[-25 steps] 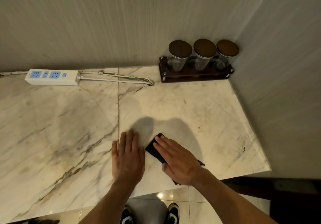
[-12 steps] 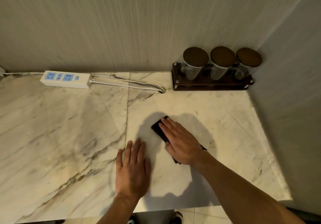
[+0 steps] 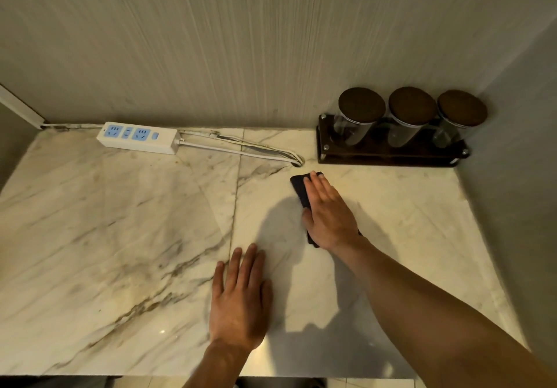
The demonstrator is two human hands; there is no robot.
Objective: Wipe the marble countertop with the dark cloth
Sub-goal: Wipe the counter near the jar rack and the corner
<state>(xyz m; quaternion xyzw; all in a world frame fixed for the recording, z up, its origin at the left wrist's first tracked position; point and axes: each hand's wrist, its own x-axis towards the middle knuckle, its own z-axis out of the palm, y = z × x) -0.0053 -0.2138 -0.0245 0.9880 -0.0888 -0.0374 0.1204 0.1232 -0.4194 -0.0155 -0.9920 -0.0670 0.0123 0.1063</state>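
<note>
The marble countertop [image 3: 120,237] is white with brown and grey veins and fills the lower part of the view. My right hand [image 3: 327,211] lies flat on the dark cloth [image 3: 300,190] and presses it onto the marble, close to the back of the counter. The cloth is folded; most of it is hidden under my palm, with a strip showing at my fingertips and a corner at my wrist. My left hand [image 3: 239,300] rests flat on the marble near the front edge, fingers spread, holding nothing.
A white power strip [image 3: 138,137] with blue sockets lies at the back left, its cable [image 3: 241,149] running right to a hole just behind the cloth. A dark wooden rack [image 3: 388,155] with three lidded glass jars stands in the back right corner. Walls close off the back and right.
My right hand has pushed the cloth away from me, from near the front edge toward the back wall near the cable hole. My left hand has stayed flat on the marble.
</note>
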